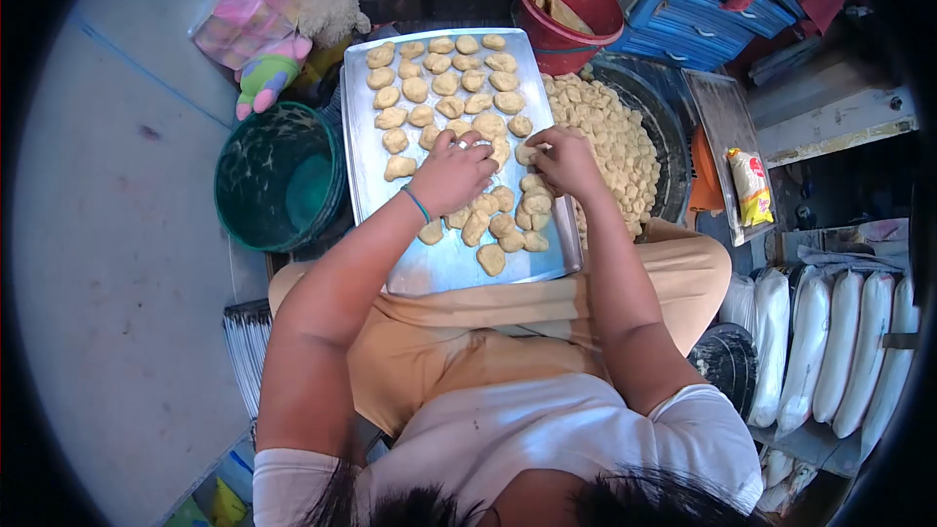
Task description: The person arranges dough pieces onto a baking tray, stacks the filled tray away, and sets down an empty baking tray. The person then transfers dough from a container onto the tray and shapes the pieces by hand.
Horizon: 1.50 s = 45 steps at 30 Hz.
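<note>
A metal baking tray (366, 224) lies across my lap, carrying small flattened dough pieces (446, 83). Those in the upper part sit in rough rows; nearer me a looser cluster (475, 227) is crowded together. My left hand (454, 174), with a teal band at the wrist, is over the middle of the tray, its fingers curled down on the dough; its palm hides what lies below. At the tray's right side, my right hand (569, 161) pinches a dough piece (527, 153) between thumb and fingers.
Right of the tray, a wide dark basin (672, 151) holds a large heap of dough pieces (610, 141). Behind it stands a red bucket (556, 54). A green bucket (278, 176) is at left, below plush toys (327, 5). A yellow-and-white packet (750, 185) rests on a board at right.
</note>
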Each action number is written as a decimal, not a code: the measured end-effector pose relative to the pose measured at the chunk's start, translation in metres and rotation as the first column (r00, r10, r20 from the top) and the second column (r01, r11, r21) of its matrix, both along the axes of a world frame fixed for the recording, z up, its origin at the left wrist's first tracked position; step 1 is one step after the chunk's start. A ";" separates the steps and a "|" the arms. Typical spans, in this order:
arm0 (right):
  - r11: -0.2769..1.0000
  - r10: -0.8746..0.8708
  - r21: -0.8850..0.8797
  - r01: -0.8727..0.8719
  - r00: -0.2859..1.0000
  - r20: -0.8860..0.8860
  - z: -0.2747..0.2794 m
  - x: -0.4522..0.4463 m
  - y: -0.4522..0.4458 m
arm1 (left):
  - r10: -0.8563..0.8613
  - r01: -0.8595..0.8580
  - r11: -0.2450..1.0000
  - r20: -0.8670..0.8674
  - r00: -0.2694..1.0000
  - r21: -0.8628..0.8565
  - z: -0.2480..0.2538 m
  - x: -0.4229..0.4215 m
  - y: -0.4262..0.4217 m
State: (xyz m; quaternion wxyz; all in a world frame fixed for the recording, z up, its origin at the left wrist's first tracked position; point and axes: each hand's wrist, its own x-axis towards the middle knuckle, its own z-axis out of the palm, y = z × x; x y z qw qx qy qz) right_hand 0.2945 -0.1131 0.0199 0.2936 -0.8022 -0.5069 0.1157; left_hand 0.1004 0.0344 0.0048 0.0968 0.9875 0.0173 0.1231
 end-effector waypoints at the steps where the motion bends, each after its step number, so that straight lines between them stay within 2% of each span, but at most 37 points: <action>1: 0.999 0.014 0.043 -0.013 0.999 -0.033 0.002 0.002 -0.001 | 0.013 -0.013 1.000 -0.009 1.000 -0.005 0.001 0.002 0.000; 4: 0.986 -0.086 -0.135 0.095 0.994 0.073 -0.002 0.003 -0.008 | 0.057 -0.057 0.998 -0.021 0.998 0.002 -0.003 0.009 -0.006; 6: 0.986 -0.110 -0.123 0.110 0.994 0.006 -0.015 0.009 -0.010 | 0.078 -0.078 0.995 0.002 0.997 0.056 -0.014 0.021 -0.004; 8: 0.984 -0.155 -0.093 0.151 0.987 -0.037 -0.025 0.012 -0.017 | 0.069 -0.075 0.995 0.106 0.992 0.059 -0.021 0.023 -0.001; 10: 0.976 -0.218 -0.041 0.215 0.974 -0.058 -0.008 -0.004 -0.027 | 0.069 -0.082 0.995 0.211 0.975 0.054 -0.014 0.021 -0.002; 12: 0.970 -0.223 -0.104 0.218 0.974 -0.037 -0.007 -0.011 -0.037 | 0.082 -0.099 0.994 0.312 0.947 0.039 0.005 0.012 -0.002; 13: 0.967 -0.224 -0.133 0.218 0.974 -0.027 -0.006 -0.016 -0.041 | 0.093 -0.092 0.996 0.196 0.976 -0.017 0.013 0.006 -0.001; 16: 0.981 -0.083 -0.154 0.115 0.976 0.199 0.003 -0.048 -0.046 | 0.081 -0.104 0.974 -0.120 0.989 -0.199 0.036 -0.024 0.007; 19: 0.983 0.184 -0.016 -0.185 0.983 -0.025 -0.010 -0.058 -0.052 | -0.008 -0.162 0.893 -0.375 0.927 -0.420 0.041 -0.072 0.012; 20: 0.968 0.248 -0.019 -0.249 0.967 -0.056 -0.008 -0.058 -0.053 | 0.011 -0.168 0.893 -0.353 0.935 -0.418 0.041 -0.081 0.008; 23: 0.986 0.143 -0.049 -0.161 0.956 -0.255 -0.003 -0.054 -0.040 | 0.106 -0.221 0.875 -0.275 0.955 -0.430 0.029 -0.099 0.001; 25: 0.985 0.131 0.136 -0.102 0.966 -0.225 0.008 -0.062 -0.028 | 0.212 -0.288 0.828 -0.208 0.955 -0.480 0.032 -0.100 -0.008; 26: 0.977 0.132 0.193 -0.087 0.964 -0.230 0.014 -0.066 -0.019 | 0.321 -0.412 0.732 -0.258 0.911 -0.542 0.033 -0.101 -0.012; 27: 0.966 0.130 0.248 -0.069 0.963 -0.237 0.024 -0.073 -0.009 | 0.394 -0.452 0.698 -0.228 0.890 -0.556 0.035 -0.101 -0.017; 29: 0.929 0.249 0.348 -0.129 0.912 -0.327 0.031 -0.092 0.015 | 0.533 -0.520 0.620 -0.171 0.829 -0.588 0.036 -0.103 -0.021; 31: 0.935 0.332 0.241 -0.260 0.880 -0.339 0.009 -0.108 0.038 | 0.616 -0.529 0.603 -0.072 0.784 -0.596 0.017 -0.107 -0.022; 33: 0.937 0.305 0.184 -0.297 0.952 -0.014 0.000 -0.120 0.035 | 0.669 -0.552 0.594 -0.022 0.743 -0.585 0.009 -0.111 -0.020; 34: 0.940 0.281 0.156 -0.304 0.947 0.155 0.000 -0.125 0.034 | 0.648 -0.583 0.523 -0.155 0.746 -0.622 0.012 -0.114 -0.017; 37: 0.929 0.292 0.182 -0.322 0.941 0.172 0.001 -0.140 0.023 | 0.471 -0.430 0.748 -0.051 0.881 -0.506 0.016 -0.120 -0.018; 38: 0.926 0.273 0.206 -0.316 0.938 0.213 -0.008 -0.146 0.024 | 0.490 -0.521 0.694 -0.203 0.848 -0.497 0.016 -0.118 -0.018; 39: 0.931 0.280 0.173 -0.322 0.932 0.231 -0.013 -0.150 0.027 | 0.485 -0.415 0.733 -0.013 0.874 -0.540 0.005 -0.118 -0.016; 41: 0.935 0.294 0.119 -0.335 0.917 0.271 -0.016 -0.150 0.036 | 0.522 -0.457 0.525 -0.153 0.839 -0.718 0.015 -0.116 -0.015; 45: 0.960 0.234 0.145 -0.238 0.971 0.049 0.007 -0.129 0.034 | 0.580 -0.479 0.621 -0.049 0.813 -0.621 -0.006 -0.117 -0.003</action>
